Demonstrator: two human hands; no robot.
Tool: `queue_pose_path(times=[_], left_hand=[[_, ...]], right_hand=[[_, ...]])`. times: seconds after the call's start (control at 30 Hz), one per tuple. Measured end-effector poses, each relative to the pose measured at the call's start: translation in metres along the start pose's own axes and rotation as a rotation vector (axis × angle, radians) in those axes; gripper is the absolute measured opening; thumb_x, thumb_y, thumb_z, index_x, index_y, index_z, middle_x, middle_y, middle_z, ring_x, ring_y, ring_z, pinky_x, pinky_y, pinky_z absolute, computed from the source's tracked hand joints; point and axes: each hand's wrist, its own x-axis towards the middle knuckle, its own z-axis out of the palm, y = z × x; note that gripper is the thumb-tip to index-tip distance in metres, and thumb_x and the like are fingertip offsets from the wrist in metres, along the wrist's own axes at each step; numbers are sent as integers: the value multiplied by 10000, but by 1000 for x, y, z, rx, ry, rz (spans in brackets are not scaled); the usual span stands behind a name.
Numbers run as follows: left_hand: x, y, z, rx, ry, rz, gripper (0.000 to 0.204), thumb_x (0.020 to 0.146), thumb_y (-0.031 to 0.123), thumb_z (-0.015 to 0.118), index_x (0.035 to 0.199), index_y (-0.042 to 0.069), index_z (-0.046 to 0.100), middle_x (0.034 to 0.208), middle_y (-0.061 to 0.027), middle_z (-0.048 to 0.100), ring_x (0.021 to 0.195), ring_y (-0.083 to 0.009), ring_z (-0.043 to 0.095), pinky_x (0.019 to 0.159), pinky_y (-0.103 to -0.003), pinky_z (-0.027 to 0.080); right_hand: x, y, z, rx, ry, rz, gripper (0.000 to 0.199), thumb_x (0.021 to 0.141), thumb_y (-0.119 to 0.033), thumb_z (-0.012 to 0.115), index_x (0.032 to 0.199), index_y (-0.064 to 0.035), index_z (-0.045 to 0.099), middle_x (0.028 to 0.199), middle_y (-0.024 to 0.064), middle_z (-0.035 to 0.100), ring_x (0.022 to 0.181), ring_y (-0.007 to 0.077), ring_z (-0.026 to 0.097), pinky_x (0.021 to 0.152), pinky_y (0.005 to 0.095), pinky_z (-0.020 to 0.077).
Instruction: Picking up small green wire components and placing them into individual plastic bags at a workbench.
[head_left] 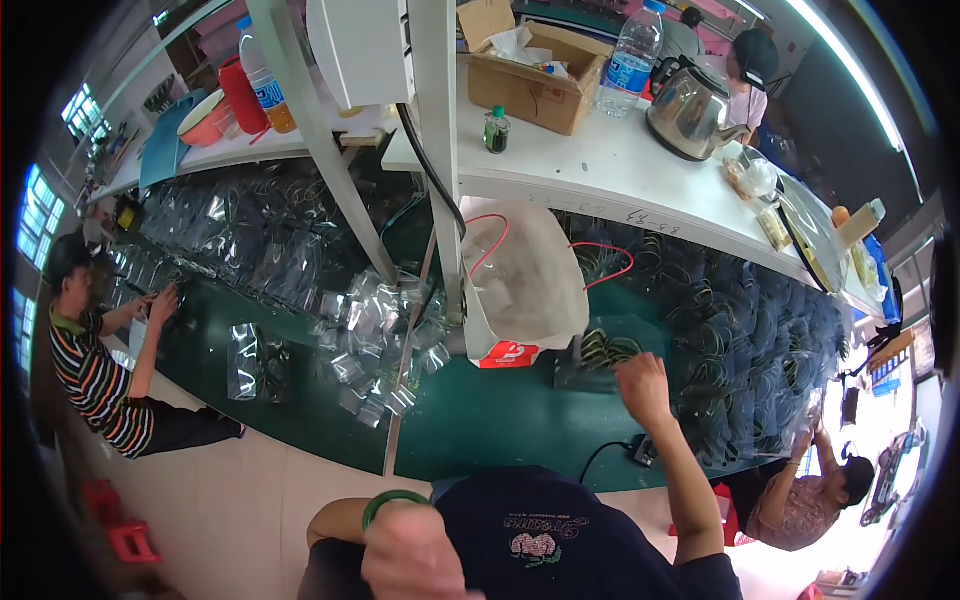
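My right hand [643, 388] reaches over the green table, fingers curled at the near edge of a clear plastic bag [572, 375]. A coil of dark and yellowish cable [606, 350] lies in or on that bag; the fingertips are partly hidden. Close to my body my left hand [412, 555] is raised, blurred, with its fingers not clear. A green bangle [395, 500] shows by it. Just beyond the coil stands a whitish open bag [525, 270] with red handles. Small clear plastic bags [375, 345] lie in a loose heap to the left.
Bagged coils [745, 350] are piled on the right, and more dark bagged items [240, 235] at the far left. A metal post [436, 150] and white shelf [570, 170] rise beyond the table. People sit at left [105, 360] and right [805, 505]. A black cable plug [643, 452] lies near the edge.
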Motion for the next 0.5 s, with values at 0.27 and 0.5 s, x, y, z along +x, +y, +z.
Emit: queue_pose_path(times=[0.27,0.5], left_hand=[[-317,-134,9,531,-628,-1034,422,866,185,847,1248,87,698,1197,-93,701,1115,-320,657,979,-489,515],[-414,-146,-11,927,-1076,-832,362,845,299,852,1142,119,749,1086,-53,683,1054,-272,677,969,-462,507]], right_hand=[[-74,-119,-3,325,-80,-90,151,858,-151,816,1007,-147,788,943,21,706,1006,254,665,971,442,497],[-56,-140,-54,460,-79,-41,185,914,-191,824,1082,-119,802,1000,29,750,1070,242,692,1018,449,513]])
